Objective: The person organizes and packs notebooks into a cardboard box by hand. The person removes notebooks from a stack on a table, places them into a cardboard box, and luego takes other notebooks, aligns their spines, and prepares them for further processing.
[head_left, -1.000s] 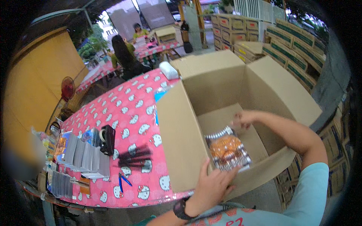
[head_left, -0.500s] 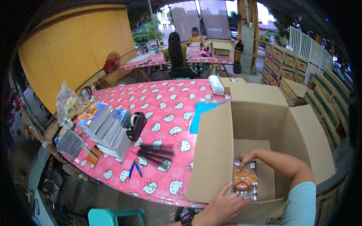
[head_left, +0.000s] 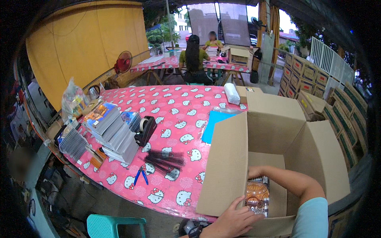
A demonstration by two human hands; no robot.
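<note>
Fingers (head_left: 251, 218) of the left hand (head_left: 232, 223) are apart, stretched over the near left corner of the cardboard box (head_left: 274, 131), with 1 digit raised along the left wall and the others reaching the lower edge of the booklet (head_left: 257, 195). Whether they press on it, I cannot tell. Fingers of the right hand (head_left: 255, 171) are hidden behind the left flap at the booklet's far end, so I cannot tell whether they are together or clamped on anything. Between the 2 hands, the booklet, its cover showing an orange dome, lies inside the box against the left wall, near the front.

A dark watch (head_left: 194, 230) circles the left wrist, and a pale blue sleeve (head_left: 311, 218) covers the right upper arm. The box has its flaps spread wide. Beside it stands the bench (head_left: 174, 106) in a pink patterned cloth, bearing a blue sheet (head_left: 217, 123), a white roll (head_left: 231, 93), black coils (head_left: 163, 160), blue pliers (head_left: 141, 176), a black tape dispenser (head_left: 145, 133) and tall stacks of printed booklets (head_left: 113, 133).

A teal stool (head_left: 113, 225) is near the bench's front edge. Farther off, 2 people sit at another pink-covered bench, a red fan (head_left: 124, 62) stands by a yellow sheet (head_left: 83, 51), and stacked cartons (head_left: 304, 73) line the right.
</note>
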